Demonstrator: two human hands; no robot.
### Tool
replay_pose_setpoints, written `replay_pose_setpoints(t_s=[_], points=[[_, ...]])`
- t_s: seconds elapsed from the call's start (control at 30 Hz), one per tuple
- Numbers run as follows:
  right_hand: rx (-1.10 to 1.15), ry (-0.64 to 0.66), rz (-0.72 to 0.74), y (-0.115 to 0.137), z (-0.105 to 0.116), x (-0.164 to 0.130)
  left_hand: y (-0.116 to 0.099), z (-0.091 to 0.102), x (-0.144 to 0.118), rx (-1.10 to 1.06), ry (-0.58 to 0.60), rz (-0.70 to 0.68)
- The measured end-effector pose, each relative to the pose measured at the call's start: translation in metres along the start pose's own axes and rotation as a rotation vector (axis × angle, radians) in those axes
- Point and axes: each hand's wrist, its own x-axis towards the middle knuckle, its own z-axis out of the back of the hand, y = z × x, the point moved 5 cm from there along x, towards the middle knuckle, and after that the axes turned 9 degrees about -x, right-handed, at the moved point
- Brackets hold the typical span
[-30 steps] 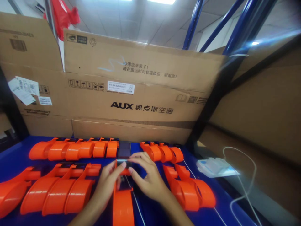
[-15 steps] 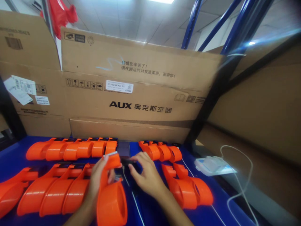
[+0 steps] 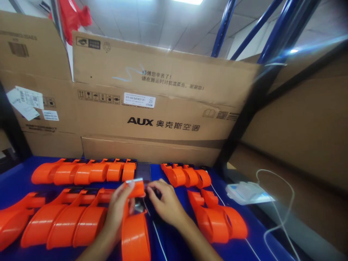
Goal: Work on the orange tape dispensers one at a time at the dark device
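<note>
My left hand (image 3: 121,204) is wrapped round an orange tape dispenser (image 3: 136,235), whose toothed metal blade (image 3: 134,180) points up and whose round hub hangs below. Close to the dispenser's right end, my right hand (image 3: 167,203) has its thumb and fingers bent together round a small dark piece, mostly hidden by the fingers. Whether that piece touches the dispenser I cannot tell. More orange tape dispensers lie to the left, in a front row (image 3: 63,226) and a back row (image 3: 89,173), many with black parts at their tops.
Other dispensers stand at the right, in a back group (image 3: 187,175) and a front pair (image 3: 217,221). A white cable crosses the blue table surface (image 3: 174,250). Further right lies a clear plastic box (image 3: 248,192) with a cable. Cardboard (image 3: 163,141) walls off the back.
The held dispenser has turned and shifted slightly right with my left hand. My right hand's fingers have drawn closer together round the dark piece, which showed more before.
</note>
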Motion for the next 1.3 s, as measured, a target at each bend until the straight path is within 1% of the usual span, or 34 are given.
replay_pose_setpoints(t_s=[0.07,0.17,0.3,0.43,0.7,0.87,1.07,1.23,1.3], points=[[0.159,-0.052,-0.040,-0.002,0.006,-0.001,0.003,-0.003,-0.002,0.034,0.013,0.035],[0.348,-0.074,-0.067,-0.002,0.007,-0.002,0.009,-0.010,-0.003,0.111,0.106,0.070],[0.392,-0.080,-0.107,-0.002,0.004,-0.003,0.009,-0.016,-0.004,0.147,0.172,0.058],[0.441,-0.115,-0.139,-0.009,0.008,-0.002,0.007,-0.017,-0.006,0.095,0.200,0.032],[0.410,-0.142,-0.167,-0.015,0.014,-0.002,0.005,-0.015,-0.008,0.093,0.157,0.021],[0.404,-0.173,-0.156,-0.009,0.017,-0.003,0.004,-0.014,-0.008,0.073,0.115,0.022],[0.477,-0.237,-0.171,-0.002,0.019,-0.005,0.001,-0.010,-0.008,0.044,0.057,0.000],[0.531,-0.289,-0.184,-0.014,0.025,-0.004,-0.007,-0.002,-0.006,-0.026,-0.010,-0.034],[0.500,-0.322,-0.186,-0.021,0.030,-0.003,-0.009,0.003,-0.004,-0.067,-0.019,-0.008]])
